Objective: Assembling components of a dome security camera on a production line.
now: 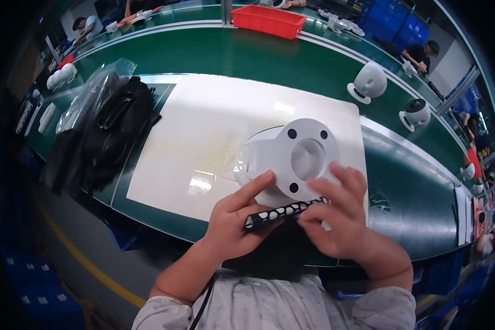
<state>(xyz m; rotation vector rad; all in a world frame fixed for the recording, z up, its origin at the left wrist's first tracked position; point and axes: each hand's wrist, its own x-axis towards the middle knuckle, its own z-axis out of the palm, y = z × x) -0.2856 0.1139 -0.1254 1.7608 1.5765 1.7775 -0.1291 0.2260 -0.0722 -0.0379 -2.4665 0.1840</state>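
A white, rounded device (pixel 269 148) lies on the pale mat, its round base turned up toward me. The base has a hollow centre, and three black round pads (pixel 292 133) show on its rim; my right fingers cover part of the rim's lower right. My left hand (pixel 234 223) is closed on a black strip with white round spots (pixel 283 213), its index finger extended against the base's edge. At the strip's far end is my right hand (pixel 338 212), fingers apart and slightly blurred, one fingertip over the base's rim. Whether it pinches anything small is hard to see.
The pale mat (pixel 176 137) covers part of a green bench. Black bags (pixel 118 124) and clear plastic (pixel 93 91) lie on the left. Two white camera-like devices (pixel 370 82) stand at the right, and a red bin (pixel 268 22) sits at the back. People work at farther benches.
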